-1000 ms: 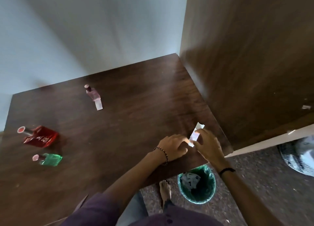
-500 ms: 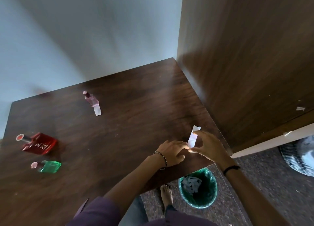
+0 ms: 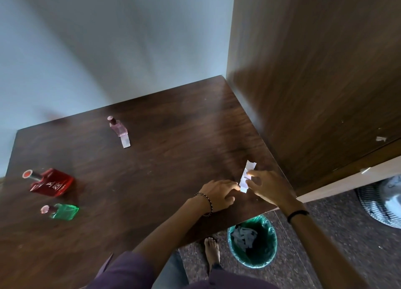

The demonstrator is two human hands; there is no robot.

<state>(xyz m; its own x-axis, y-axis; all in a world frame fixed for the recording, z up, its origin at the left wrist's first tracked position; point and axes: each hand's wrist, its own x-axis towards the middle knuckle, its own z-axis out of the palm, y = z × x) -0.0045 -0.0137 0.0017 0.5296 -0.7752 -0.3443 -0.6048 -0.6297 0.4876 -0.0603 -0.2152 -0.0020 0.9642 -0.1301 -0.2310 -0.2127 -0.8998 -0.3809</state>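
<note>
A narrow white paper strip (image 3: 245,176) stands off the dark wooden table (image 3: 165,180) near its right front corner. My right hand (image 3: 268,187) pinches the strip from the right with thumb and fingers. My left hand (image 3: 219,194) pinches its lower edge from the left, fingers curled on the tabletop. A pink bottle (image 3: 117,127) stands at the back with another white strip (image 3: 125,141) lying in front of it. A red bottle (image 3: 51,182) and a green bottle (image 3: 61,211) lie at the left.
A green-lined waste bin (image 3: 252,242) holding several paper scraps stands on the floor just below the table's front corner, beside a bare foot (image 3: 212,250). A tall wooden cabinet (image 3: 314,82) bounds the table's right side. A striped cloth (image 3: 379,204) lies on the floor at right.
Both hands have stayed at the strip near the table corner. The strip now stands slightly more upright between the fingers; the camera has tilted a little.
</note>
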